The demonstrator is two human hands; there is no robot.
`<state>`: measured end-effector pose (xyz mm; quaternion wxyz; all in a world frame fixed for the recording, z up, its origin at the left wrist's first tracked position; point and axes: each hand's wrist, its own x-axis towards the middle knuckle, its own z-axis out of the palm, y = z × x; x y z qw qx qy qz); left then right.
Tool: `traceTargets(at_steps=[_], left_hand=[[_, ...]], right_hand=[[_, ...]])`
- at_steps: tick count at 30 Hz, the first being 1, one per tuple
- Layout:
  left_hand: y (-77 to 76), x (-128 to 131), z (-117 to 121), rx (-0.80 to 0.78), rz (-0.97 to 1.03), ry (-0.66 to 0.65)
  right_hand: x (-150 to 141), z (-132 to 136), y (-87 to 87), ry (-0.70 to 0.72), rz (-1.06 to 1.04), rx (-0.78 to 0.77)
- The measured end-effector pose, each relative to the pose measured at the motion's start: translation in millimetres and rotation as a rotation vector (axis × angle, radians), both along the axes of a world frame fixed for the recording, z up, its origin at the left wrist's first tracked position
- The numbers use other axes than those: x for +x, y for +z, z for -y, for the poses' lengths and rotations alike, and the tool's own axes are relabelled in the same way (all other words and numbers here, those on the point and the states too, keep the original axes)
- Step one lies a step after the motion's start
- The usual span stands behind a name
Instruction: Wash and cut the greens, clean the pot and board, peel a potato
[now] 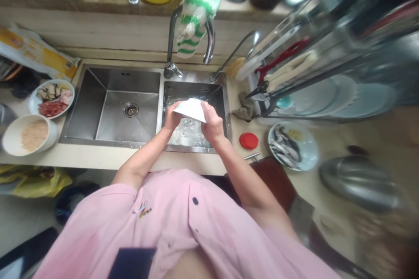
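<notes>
Both my hands are over the smaller right sink basin [216, 91], gripping a white bowl [191, 110] from opposite sides. My left hand [171, 118] closes on its left edge, and my right hand [212, 124] wraps the right edge with the thumb near the top. The bowl is tilted and its inside cannot be made out. Below it, water [190, 133] lies in the basin. The curved tap [211, 39] rises behind, with a green-and-white striped cloth [191, 24] hung over it.
Left of my hands is the larger basin [127, 117] with a drain. A plate of sliced food [52, 107] and a white bowl of grains [28, 135] stand further left. On the right are a red lid [248, 141], a plate of fish [288, 146] and a dish rack [294, 91].
</notes>
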<state>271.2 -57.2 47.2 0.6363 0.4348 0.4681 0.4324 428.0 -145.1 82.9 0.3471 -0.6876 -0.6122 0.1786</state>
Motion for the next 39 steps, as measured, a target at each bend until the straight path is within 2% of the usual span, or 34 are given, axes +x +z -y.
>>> traceTargets(at_steps=[4, 6, 8, 13, 16, 18, 20, 23, 25, 27, 29, 31, 33, 36, 39], left_hand=[[16.9, -15.4, 4.9, -0.278, 0.126, -0.098], [25.3, -21.6, 6.8, -0.473, 0.199, -0.107], [33.5, -23.7, 8.8, -0.597, 0.29, -0.078], [46.5, -17.3, 12.3, -0.584, 0.403, -0.028], [42.5, -16.9, 11.7, -0.591, 0.424, -0.024], [35.0, -18.2, 10.6, -0.592, 0.426, 0.013], [25.2, -18.7, 8.8, -0.589, 0.415, 0.064], [9.8, -15.8, 4.5, -0.584, 0.359, 0.115], [0.2, -11.7, 0.8, -0.576, 0.313, 0.139], [-7.9, -7.3, -3.0, -0.577, 0.284, 0.18], [-13.5, -3.4, -5.9, -0.579, 0.274, 0.226], [-15.5, -0.6, -7.1, -0.572, 0.27, 0.255], [-13.7, 1.4, -6.4, -0.568, 0.276, 0.262], [-6.6, 3.0, -3.1, -0.577, 0.309, 0.261], [0.2, 2.7, -0.7, -0.57, 0.328, 0.265]], right_hand=[[2.3, 4.8, 2.1, 0.023, 0.12, 0.127], [4.5, 5.1, 1.7, 0.01, 0.109, 0.15], [5.1, 5.1, 0.2, 0.007, 0.077, 0.159], [-0.1, 1.8, -12.4, 0.034, 0.026, 0.142], [2.0, -6.2, -28.9, 0.029, -0.007, 0.094], [7.9, -12.9, -43.5, -0.024, -0.054, -0.013], [14.4, -18.5, -59.1, -0.204, -0.166, -0.187], [17.6, -22.8, -77.6, -0.536, -0.482, -0.425], [13.2, -24.5, -82.0, -0.587, -0.658, -0.507], [5.9, -27.0, -77.8, -0.513, -0.825, -0.54], [-1.2, -30.7, -66.3, -0.468, -1.107, -0.535], [-6.3, -35.4, -51.0, -0.455, -1.427, -0.525], [-9.5, -40.0, -36.2, -0.487, -1.653, -0.526], [-12.8, -45.1, -20.9, -0.585, -1.789, -0.493], [-16.7, -46.6, -14.1, -0.633, -1.796, -0.436]])
